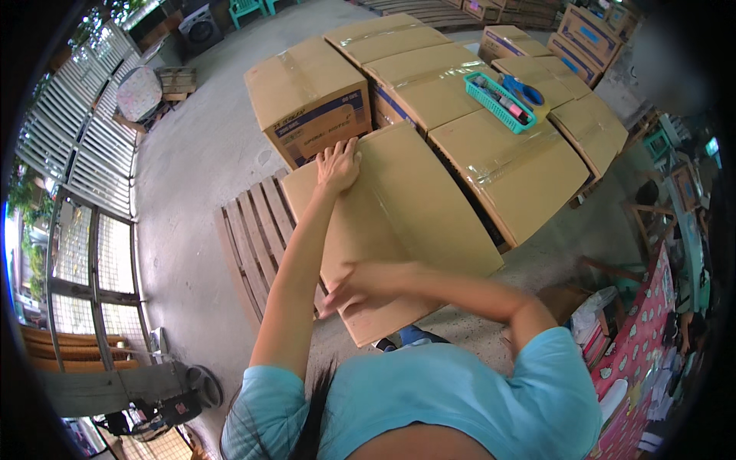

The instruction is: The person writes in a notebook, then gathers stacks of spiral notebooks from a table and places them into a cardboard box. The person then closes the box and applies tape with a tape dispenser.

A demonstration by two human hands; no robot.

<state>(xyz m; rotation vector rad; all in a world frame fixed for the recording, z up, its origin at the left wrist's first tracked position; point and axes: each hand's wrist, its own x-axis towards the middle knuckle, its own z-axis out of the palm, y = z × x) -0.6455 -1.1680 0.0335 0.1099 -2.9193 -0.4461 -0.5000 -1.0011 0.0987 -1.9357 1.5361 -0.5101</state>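
Note:
A large brown cardboard box (414,207) lies right in front of me, its plain top facing up. My left hand (338,165) rests flat on the far left part of that top, fingers spread and holding nothing. Blurred by motion, my right hand (360,287) is over the box's near left edge with its fingers stretched out. I see nothing in it; whether it touches the cardboard I cannot tell. Just beyond my left fingertips stands a taller taped carton (307,92) with a dark blue printed band.
Several more taped cartons (506,169) stand to the right and behind. On them lie a green plastic basket (500,103) of small items and blue-handled scissors (524,90). A wooden pallet (257,230) shows at left. A pink patterned cloth (636,353) covers something at right.

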